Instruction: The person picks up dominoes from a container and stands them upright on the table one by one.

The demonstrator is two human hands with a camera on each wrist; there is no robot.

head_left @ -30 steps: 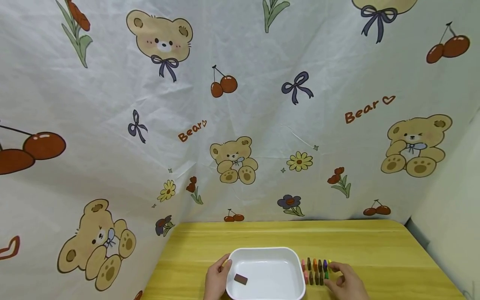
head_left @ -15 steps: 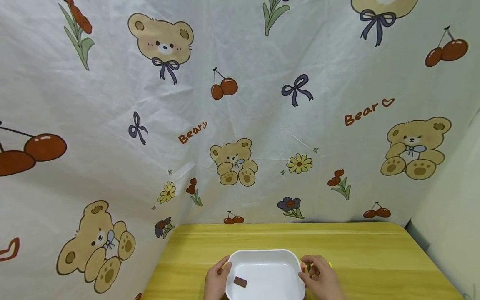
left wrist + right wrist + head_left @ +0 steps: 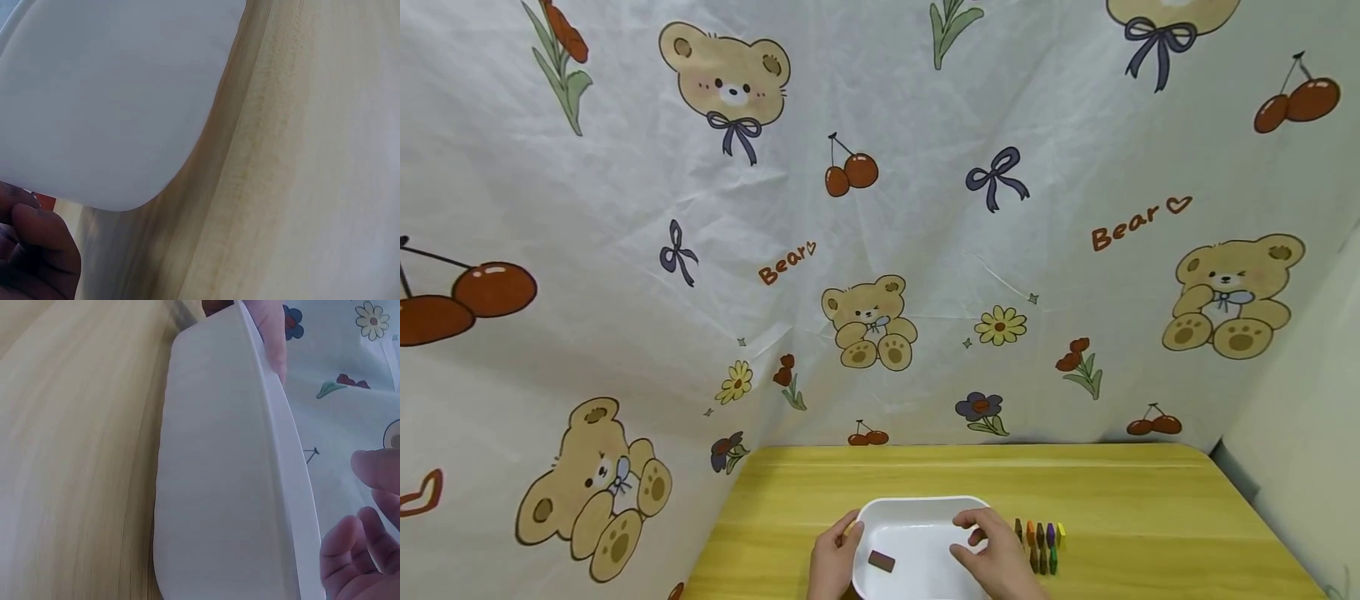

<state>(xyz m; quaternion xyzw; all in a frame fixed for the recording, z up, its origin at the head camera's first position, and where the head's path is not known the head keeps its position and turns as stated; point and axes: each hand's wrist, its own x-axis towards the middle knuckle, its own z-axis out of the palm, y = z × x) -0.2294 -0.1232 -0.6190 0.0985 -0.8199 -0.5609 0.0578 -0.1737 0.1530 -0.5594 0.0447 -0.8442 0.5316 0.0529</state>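
A white rectangular tray (image 3: 917,502) with rounded corners sits at the table's front. My left hand (image 3: 832,557) grips its left side, thumb over the rim; in the left wrist view, bent fingers (image 3: 47,234) show beside the tray's pale outer wall. Inside the tray, near that hand, lies a small dark brown block (image 3: 882,561). My right hand (image 3: 1000,552) is over the tray's right part, thumb and forefinger apart with nothing seen between them. The right wrist view also shows these separated fingers (image 3: 340,540) beside the rim. Just right of this hand stand small coloured crayon-like pieces (image 3: 1040,536) in two rows.
The yellow wood-grain table (image 3: 1150,508) extends behind and to the right of the tray. A cloth (image 3: 925,233) printed with bears, cherries and flowers hangs at the back and left. A pale wall (image 3: 1322,467) stands at the right.
My right hand has moved left from the right end of the coloured pieces, past the tray's right rim, to over the tray. The pink pieces are out of sight now. The left hand stays put.
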